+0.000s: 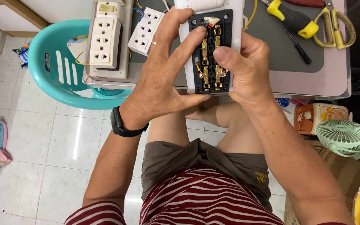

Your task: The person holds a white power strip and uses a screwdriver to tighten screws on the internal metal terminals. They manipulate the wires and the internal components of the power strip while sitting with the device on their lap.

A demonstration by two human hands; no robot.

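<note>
While both hands — left hand (163, 79), right hand (246, 68) — grip it, the opened socket strip (211, 54) sits between them.

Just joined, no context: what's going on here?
A seated person holds an opened power strip in both hands at the table edge, brass contacts facing up. The left hand grips its left side, the right hand its right, thumb on the contacts. Another power strip, a screwdriver and scissors lie nearby.

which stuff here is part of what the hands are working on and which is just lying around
In hand:
- opened socket strip, brass contacts showing
- left hand
- right hand

Lying about:
- screwdriver
- scissors
- two other socket strips
- teal basket
- small fan
</note>
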